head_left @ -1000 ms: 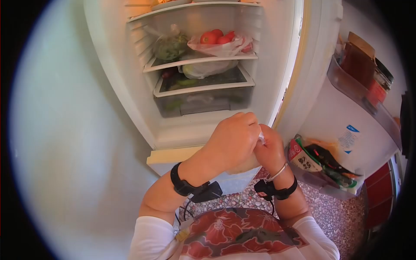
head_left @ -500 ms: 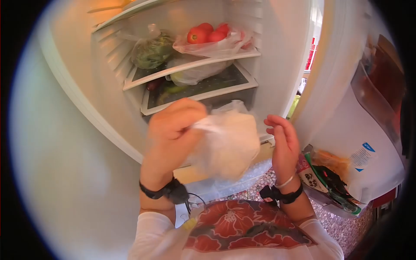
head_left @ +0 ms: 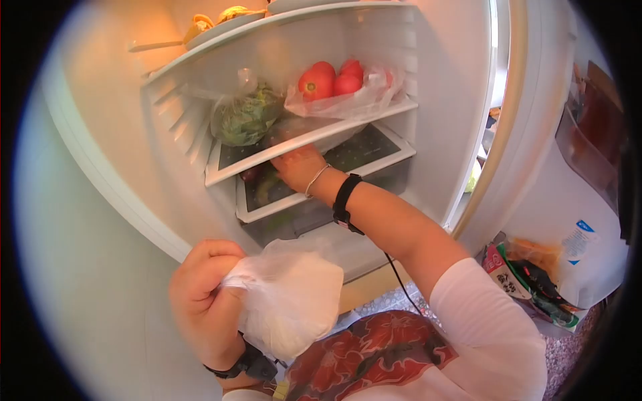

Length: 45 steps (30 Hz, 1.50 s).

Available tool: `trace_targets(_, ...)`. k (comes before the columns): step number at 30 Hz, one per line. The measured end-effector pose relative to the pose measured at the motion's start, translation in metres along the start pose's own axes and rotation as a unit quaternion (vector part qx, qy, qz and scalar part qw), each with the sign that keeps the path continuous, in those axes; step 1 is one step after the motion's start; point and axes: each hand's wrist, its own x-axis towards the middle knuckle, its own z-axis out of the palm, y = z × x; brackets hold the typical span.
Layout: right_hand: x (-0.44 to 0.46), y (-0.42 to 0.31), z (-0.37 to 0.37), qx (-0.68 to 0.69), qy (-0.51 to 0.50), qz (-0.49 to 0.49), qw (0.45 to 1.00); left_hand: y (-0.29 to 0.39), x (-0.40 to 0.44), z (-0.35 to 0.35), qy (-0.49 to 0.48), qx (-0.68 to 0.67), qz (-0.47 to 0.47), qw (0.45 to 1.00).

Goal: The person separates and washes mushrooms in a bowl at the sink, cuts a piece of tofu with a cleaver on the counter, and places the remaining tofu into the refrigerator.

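Observation:
My left hand [head_left: 204,284] is closed round the gathered neck of a clear plastic bag [head_left: 297,304], which hangs in front of the fridge. Inside that bag is a pale, whitish block. My right hand [head_left: 299,167] reaches beneath the middle shelf [head_left: 321,137], over the dark lower shelf [head_left: 364,148]. Its fingertips are hidden by the shelf edge and dim things behind it, so I cannot see whether they hold anything. Above it lie a bag of leafy greens [head_left: 246,119] and red tomatoes [head_left: 317,81] in an opened plastic bag.
A dish [head_left: 224,30] with yellowish food stands on the top shelf. To the right, the open fridge door [head_left: 542,194] carries a bin with packets [head_left: 538,277]. A drawer [head_left: 284,234] sits under the lower shelf.
My right hand has moved from beside the whitish bag up and left into the fridge. The left hand has lowered the bag toward the left. The view has shifted slightly.

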Motion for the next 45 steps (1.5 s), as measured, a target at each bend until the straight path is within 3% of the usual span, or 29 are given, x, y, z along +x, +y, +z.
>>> trace_targets(3,0.004,0.001,-0.025,-0.003,-0.057,0.046,0.997,0.001,0.001,0.003,0.015,0.027,-0.004,1.000)
trace_targets(6,-0.018,0.012,-0.050,-0.005,-0.034,0.085,0.996,-0.002,0.005,0.017,0.014,0.033,0.003,0.999)
trace_targets(11,-0.078,0.074,-0.052,0.006,0.149,0.315,0.937,-0.009,0.023,0.036,0.017,0.019,-0.027,0.999)
trace_targets(14,-0.100,0.104,-0.069,0.001,0.137,0.399,0.906,-0.008,0.036,0.055,-0.001,-0.024,-0.004,1.000)
trace_targets(17,-0.106,0.105,-0.087,0.020,0.071,0.395,0.916,-0.010,0.056,0.070,-0.017,-0.030,-0.030,0.999)
trace_targets(18,-0.109,0.098,-0.095,-0.015,0.101,0.356,0.929,-0.009,0.062,0.076,-0.008,-0.014,-0.020,1.000)
trace_targets(21,-0.125,0.059,-0.130,0.206,0.162,0.433,0.863,-0.010,0.082,0.082,0.006,-0.001,-0.047,0.999)
trace_targets(22,-0.128,0.053,-0.150,0.387,0.028,0.455,0.802,-0.008,0.090,0.085,0.021,0.012,-0.036,0.999)
trace_targets(23,-0.131,0.046,-0.168,0.547,-0.109,0.452,0.696,-0.004,0.096,0.089,0.036,0.026,-0.028,0.999)
trace_targets(26,-0.129,0.020,-0.178,0.542,-0.284,0.350,0.709,-0.004,0.122,0.098,0.028,0.037,0.026,0.999)
trace_targets(29,-0.132,-0.015,-0.139,0.498,0.026,0.315,0.808,-0.004,0.138,0.110,0.001,0.001,0.058,0.998)
trace_targets(32,-0.123,-0.034,-0.138,0.552,0.056,0.396,0.732,0.000,0.146,0.131,-0.011,-0.030,0.083,0.996)
trace_targets(35,-0.117,-0.036,-0.119,0.439,0.082,0.403,0.799,0.004,0.135,0.144,-0.027,-0.034,0.077,0.996)
trace_targets(38,-0.120,-0.020,-0.101,0.324,0.151,0.312,0.880,-0.009,0.134,0.154,-0.056,-0.011,0.069,0.996)
trace_targets(39,-0.123,-0.011,-0.093,0.172,0.140,0.273,0.936,-0.019,0.131,0.161,-0.054,-0.012,0.102,0.993)
trace_targets(41,-0.125,0.007,-0.081,0.011,0.194,0.180,0.964,-0.036,0.120,0.178,-0.050,-0.005,0.172,0.984)
trace_targets(45,-0.101,0.000,-0.049,0.112,0.167,0.235,0.951,-0.046,0.104,0.195,-0.032,-0.009,0.235,0.971)
